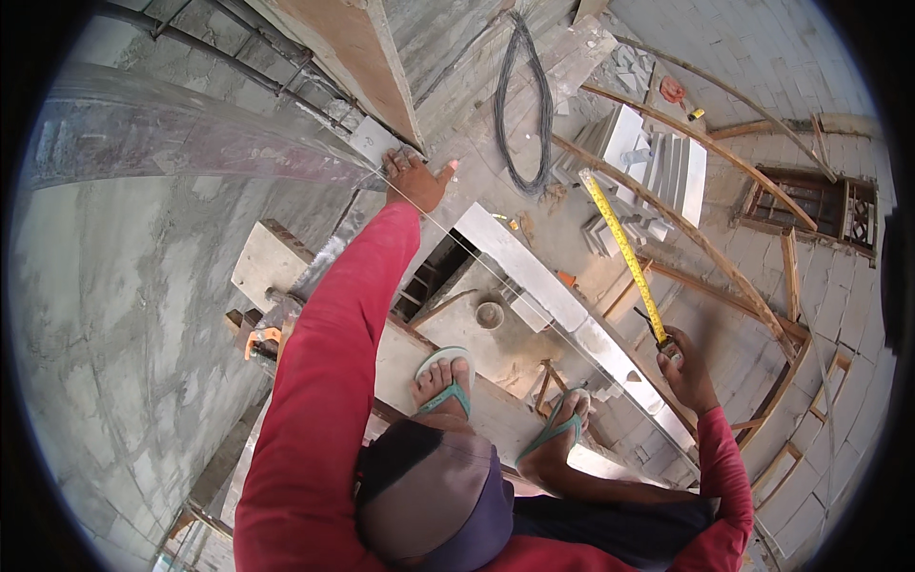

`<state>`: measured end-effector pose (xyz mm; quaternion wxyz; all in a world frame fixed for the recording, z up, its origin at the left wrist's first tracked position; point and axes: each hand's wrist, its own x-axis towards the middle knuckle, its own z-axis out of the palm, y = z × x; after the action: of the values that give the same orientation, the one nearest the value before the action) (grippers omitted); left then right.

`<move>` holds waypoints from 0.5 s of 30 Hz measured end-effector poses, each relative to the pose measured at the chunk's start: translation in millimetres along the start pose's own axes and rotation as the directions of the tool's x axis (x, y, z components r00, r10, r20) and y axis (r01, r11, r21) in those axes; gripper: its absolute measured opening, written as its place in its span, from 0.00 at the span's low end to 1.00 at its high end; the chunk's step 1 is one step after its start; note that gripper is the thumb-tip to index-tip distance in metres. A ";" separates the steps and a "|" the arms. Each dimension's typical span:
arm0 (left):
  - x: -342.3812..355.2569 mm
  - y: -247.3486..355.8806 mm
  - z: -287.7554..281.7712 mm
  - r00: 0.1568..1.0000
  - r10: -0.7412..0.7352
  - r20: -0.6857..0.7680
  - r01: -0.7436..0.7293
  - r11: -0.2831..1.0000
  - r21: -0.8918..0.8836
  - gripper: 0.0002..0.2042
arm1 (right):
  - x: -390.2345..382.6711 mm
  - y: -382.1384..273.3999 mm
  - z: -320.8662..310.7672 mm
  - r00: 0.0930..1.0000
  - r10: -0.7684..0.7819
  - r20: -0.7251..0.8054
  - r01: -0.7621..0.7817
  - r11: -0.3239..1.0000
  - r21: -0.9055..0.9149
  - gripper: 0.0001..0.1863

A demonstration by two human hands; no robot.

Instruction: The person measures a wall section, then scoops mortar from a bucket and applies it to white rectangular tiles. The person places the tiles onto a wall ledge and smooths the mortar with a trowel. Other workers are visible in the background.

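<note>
My right hand (pixel 690 372) is wrapped round a tape measure (pixel 671 350) at the right. Its yellow blade (pixel 620 231) is drawn out and slants up and away to the left, the tip in the air over the floor far below. At the upper middle my left hand (pixel 417 180) lies flat with its thumb spread, by a small pale block (pixel 374 140) at the wall corner. A thin taut string (pixel 496 276) passes beside that hand and runs down to the right, over a row of pale blocks (pixel 562 305).
My sandalled feet stand on a plank (pixel 496 405) high up. A bucket (pixel 489 316) sits below. A wire coil (pixel 522 105), stacked pale blocks (pixel 658 162) and wooden poles (pixel 667 200) lie beyond. A grey wall (pixel 124 315) rises at left; an orange-handled tool (pixel 262 341) is near it.
</note>
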<state>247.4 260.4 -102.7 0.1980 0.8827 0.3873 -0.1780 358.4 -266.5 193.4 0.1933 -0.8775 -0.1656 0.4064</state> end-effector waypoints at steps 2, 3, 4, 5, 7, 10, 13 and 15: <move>2.8 1.4 -1.7 0.996 -0.034 0.077 0.043 0.992 -0.119 0.60 | 3.4 -6.0 1.2 1.000 0.000 0.009 0.000 1.000 0.015 0.32; 5.2 2.7 -4.1 0.992 -0.054 0.111 0.074 0.981 -0.181 0.60 | 5.0 -9.8 1.6 1.000 0.013 0.013 -0.013 1.000 0.016 0.32; 6.3 5.2 -5.9 0.989 -0.079 0.127 0.101 0.978 -0.184 0.61 | 6.2 -13.7 1.8 1.000 -0.010 0.014 0.010 1.000 0.003 0.31; 8.5 8.1 -8.7 0.989 -0.104 0.105 0.123 0.972 -0.201 0.61 | 7.7 -17.6 1.5 1.000 -0.025 0.014 0.025 1.000 -0.014 0.31; 13.9 12.3 -15.0 0.980 -0.149 0.132 0.177 0.954 -0.242 0.61 | 9.7 -24.0 0.3 0.999 -0.035 0.016 0.035 0.999 -0.039 0.31; 13.5 10.4 -16.9 0.983 -0.144 0.110 0.172 0.933 -0.317 0.58 | 12.3 -27.4 -2.1 0.999 -0.032 0.014 0.032 0.998 -0.051 0.30; -27.6 -9.6 8.8 0.983 -0.032 -0.180 -0.043 0.916 -0.398 0.48 | 13.6 -24.2 -1.1 1.000 -0.027 0.001 0.027 0.999 -0.032 0.31; -57.0 -23.5 24.6 0.968 -0.020 -0.251 -0.105 0.874 -0.474 0.39 | 15.4 -21.2 1.3 1.000 -0.020 0.003 0.020 0.999 -0.030 0.31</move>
<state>189.4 228.0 -102.1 0.3661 0.8287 0.4215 0.0405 364.0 -240.8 192.7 0.1840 -0.8782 -0.1805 0.4030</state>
